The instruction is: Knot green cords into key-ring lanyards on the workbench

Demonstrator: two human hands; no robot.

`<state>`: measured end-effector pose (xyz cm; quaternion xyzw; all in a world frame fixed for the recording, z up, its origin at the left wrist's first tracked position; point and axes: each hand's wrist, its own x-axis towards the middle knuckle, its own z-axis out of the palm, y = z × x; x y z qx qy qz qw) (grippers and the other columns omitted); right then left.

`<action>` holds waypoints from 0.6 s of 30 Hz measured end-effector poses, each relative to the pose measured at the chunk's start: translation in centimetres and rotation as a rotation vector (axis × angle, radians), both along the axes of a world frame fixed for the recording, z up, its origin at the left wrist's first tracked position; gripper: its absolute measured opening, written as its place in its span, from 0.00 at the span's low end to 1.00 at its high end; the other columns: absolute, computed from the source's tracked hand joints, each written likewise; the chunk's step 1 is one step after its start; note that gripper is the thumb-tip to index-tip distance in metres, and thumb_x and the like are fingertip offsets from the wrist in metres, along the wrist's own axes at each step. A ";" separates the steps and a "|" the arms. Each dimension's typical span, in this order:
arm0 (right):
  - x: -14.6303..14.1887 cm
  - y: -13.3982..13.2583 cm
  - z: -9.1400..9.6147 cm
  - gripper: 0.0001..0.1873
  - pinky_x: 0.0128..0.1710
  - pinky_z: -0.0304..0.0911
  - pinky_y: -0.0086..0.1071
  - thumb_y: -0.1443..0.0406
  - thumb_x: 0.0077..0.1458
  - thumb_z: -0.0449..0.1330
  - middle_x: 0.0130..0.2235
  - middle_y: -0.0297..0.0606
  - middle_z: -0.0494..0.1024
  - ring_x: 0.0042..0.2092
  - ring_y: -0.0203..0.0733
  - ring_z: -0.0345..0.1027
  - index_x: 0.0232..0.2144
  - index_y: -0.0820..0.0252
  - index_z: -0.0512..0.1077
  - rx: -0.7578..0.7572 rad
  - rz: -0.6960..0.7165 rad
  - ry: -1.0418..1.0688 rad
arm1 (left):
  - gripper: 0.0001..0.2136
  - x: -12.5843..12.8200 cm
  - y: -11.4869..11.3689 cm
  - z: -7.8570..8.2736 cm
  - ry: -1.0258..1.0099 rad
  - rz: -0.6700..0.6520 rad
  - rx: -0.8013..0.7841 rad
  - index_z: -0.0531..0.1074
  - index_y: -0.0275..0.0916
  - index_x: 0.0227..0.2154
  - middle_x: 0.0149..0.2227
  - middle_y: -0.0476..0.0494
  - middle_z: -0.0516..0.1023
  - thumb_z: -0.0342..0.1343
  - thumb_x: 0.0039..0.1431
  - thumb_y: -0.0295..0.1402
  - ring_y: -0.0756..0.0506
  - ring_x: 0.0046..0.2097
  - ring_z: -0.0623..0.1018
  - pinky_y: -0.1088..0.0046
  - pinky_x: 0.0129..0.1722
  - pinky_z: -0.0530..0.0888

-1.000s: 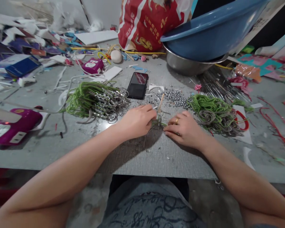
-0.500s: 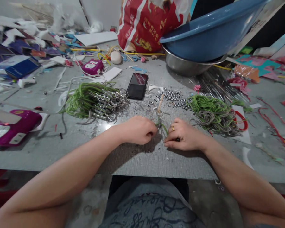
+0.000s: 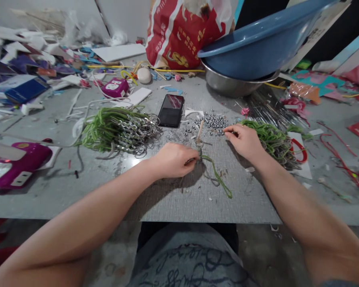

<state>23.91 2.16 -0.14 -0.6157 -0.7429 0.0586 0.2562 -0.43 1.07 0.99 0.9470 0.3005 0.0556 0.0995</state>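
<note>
My left hand (image 3: pixel 179 160) is closed on one end of a green and grey cord (image 3: pixel 217 174), whose free end trails over the table to the right. Just beyond that hand a thin wooden stick (image 3: pixel 200 130) meets the cord's end. My right hand (image 3: pixel 245 140) reaches to the right edge of a pile of small silver beads (image 3: pixel 214 120). Thumb and index finger are close together there; whether a bead is between them is too small to make out. Beside this hand lies a bundle of green and grey cords (image 3: pixel 277 145).
To the left lies another bundle of green cords with metal chains (image 3: pixel 122 127). Behind it are a phone (image 3: pixel 171 110) and purple power sockets (image 3: pixel 115 87). A blue basin (image 3: pixel 257 48) rests in a steel bowl (image 3: pixel 227 83) by a red bag (image 3: pixel 179 36). Red cords (image 3: pixel 344 163) lie right.
My right hand has let go of the green cord and moved up and right to the beads. The cord's loose end now lies on the table. My left hand stays nearly in place.
</note>
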 end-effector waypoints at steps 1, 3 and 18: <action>0.1 0.6 0.0 0.11 0.37 0.59 0.34 0.69 0.51 0.53 0.34 0.40 0.77 0.35 0.42 0.67 0.33 0.60 0.75 0.006 -0.010 -0.038 | 0.11 0.0 0.0 -0.1 0.003 0.000 0.006 0.73 0.39 0.32 0.29 0.48 0.77 0.45 0.52 0.29 0.49 0.31 0.75 0.74 0.28 0.65; -0.2 1.8 0.0 0.12 0.39 0.59 0.35 0.70 0.52 0.52 0.36 0.42 0.77 0.38 0.44 0.68 0.34 0.60 0.75 0.012 -0.013 -0.113 | 0.11 0.0 0.1 -0.2 0.007 -0.004 0.018 0.72 0.39 0.32 0.30 0.48 0.77 0.45 0.52 0.29 0.48 0.31 0.75 0.74 0.27 0.65; -3.7 4.8 0.9 0.13 0.32 0.56 0.38 0.71 0.51 0.51 0.32 0.50 0.76 0.34 0.48 0.68 0.29 0.67 0.76 -0.170 -0.153 -0.606 | 0.10 0.0 0.1 -0.6 0.021 -0.017 0.035 0.72 0.39 0.32 0.31 0.48 0.77 0.45 0.53 0.29 0.49 0.31 0.75 0.75 0.25 0.64</action>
